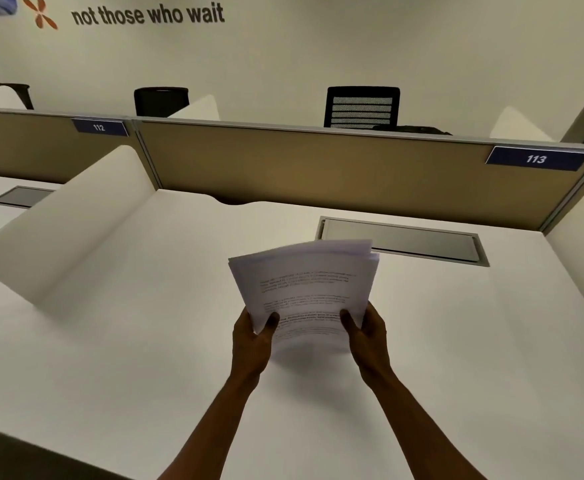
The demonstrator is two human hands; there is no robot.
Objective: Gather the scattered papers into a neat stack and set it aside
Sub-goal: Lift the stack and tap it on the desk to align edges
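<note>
Both hands — left hand (253, 337), right hand (366, 332) — grip the paper stack (306, 289) by its near corners at frame centre, long axis running away, lifted over the table (145, 341).

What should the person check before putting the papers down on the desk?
1. Both hands hold the stack of papers: ok, left hand and right hand grip its near corners.
2. Edges lined up: not ok, the far edges fan out.
3. No loose sheets left on the white desk: ok, none in view.
4. Bare spot to set it: ok, beside the hands.
5. Metal cable flap kept free: ok, the papers are held in front of it.
</note>
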